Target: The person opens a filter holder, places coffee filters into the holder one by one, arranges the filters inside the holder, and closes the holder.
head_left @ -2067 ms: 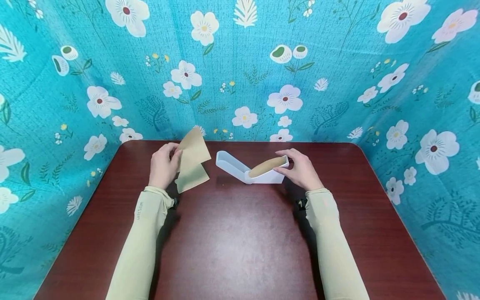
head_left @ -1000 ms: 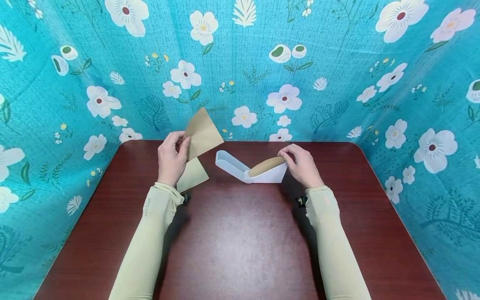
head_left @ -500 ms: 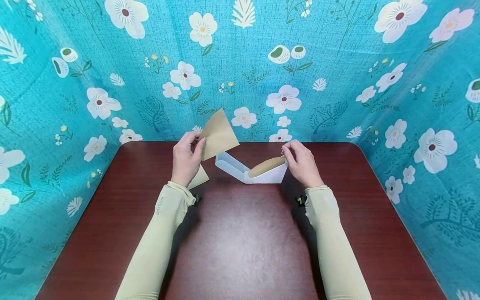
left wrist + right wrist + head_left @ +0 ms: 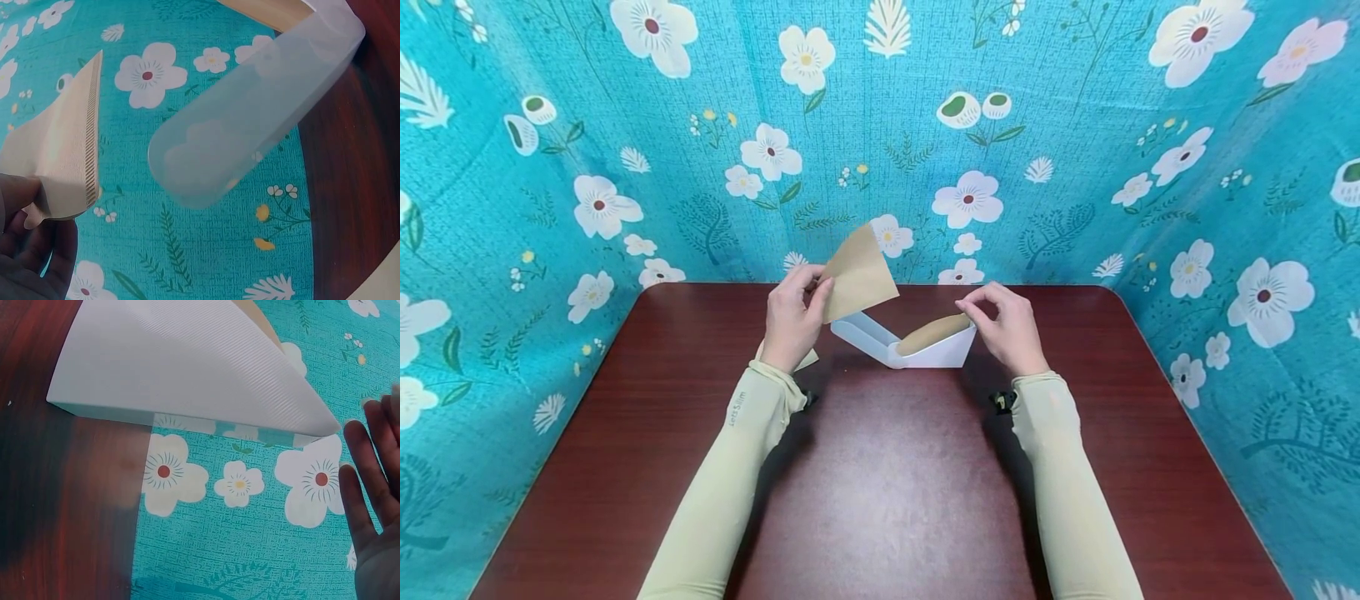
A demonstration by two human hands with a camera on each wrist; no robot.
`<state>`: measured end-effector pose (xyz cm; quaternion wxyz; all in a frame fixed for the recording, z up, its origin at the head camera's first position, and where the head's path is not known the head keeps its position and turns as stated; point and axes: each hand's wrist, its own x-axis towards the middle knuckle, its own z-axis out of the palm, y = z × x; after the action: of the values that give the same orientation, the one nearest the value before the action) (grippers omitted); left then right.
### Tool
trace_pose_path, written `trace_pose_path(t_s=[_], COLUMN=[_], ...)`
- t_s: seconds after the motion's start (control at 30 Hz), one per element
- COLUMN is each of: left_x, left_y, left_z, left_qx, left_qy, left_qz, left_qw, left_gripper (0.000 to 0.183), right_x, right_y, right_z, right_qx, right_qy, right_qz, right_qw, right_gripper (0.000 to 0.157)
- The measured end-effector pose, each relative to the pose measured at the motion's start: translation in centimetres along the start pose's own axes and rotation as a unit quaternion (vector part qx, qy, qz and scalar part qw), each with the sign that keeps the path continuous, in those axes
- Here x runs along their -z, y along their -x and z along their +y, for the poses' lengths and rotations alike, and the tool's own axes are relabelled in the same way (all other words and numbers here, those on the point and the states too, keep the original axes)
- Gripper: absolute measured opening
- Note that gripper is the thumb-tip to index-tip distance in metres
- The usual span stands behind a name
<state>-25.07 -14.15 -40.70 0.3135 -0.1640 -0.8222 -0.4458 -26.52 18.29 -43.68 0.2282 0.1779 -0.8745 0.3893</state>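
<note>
My left hand (image 4: pixel 792 321) pinches a tan paper coffee filter (image 4: pixel 861 273) between thumb and fingers; its crimped seam faces the left wrist camera. The filter is raised, overlapping the translucent lid (image 4: pixel 867 340) of a white filter box (image 4: pixel 938 353) in the head view. That lid is hinged back to the left. Inside the box stand tan filters (image 4: pixel 931 332). My right hand (image 4: pixel 1009 327) is by the box's upper right corner, fingertips just over the rim. In the right wrist view its fingers (image 4: pixel 369 462) extend beside the box's pointed corner, nothing visible in them.
Another tan filter (image 4: pixel 807 360) lies on the dark red-brown table (image 4: pixel 880 483), mostly hidden behind my left hand and sleeve. A turquoise flowered cloth (image 4: pixel 850 125) hangs behind the table and along both sides.
My left hand has lifted the filter off the other one and carried it right, toward the box. My right hand has shifted from around the box's end to its upper corner. The box stays put.
</note>
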Motion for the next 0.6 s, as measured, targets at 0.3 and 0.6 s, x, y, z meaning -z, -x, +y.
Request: trace_pose_path(t_s=[0.3,0.6], left_x=[-1.1,-1.7], left_y=[-0.1,-0.3], left_z=[0.7,1.1], left_qx=[-0.018,-0.016], left_qy=[0.011,0.024], left_qz=[-0.008,-0.026], left_qw=[0.9997,0.9992], left_gripper=[0.015,0.016], right_x=[1.9,3.6], right_y=[0.5,0.6], right_z=[0.5,0.7], right_qx=[-0.009,-0.022], right_qy=[-0.058,-0.073], right_qz=[-0.050,-0.126], right_qw=[0.997,0.989], right_gripper=[0.012,0.004])
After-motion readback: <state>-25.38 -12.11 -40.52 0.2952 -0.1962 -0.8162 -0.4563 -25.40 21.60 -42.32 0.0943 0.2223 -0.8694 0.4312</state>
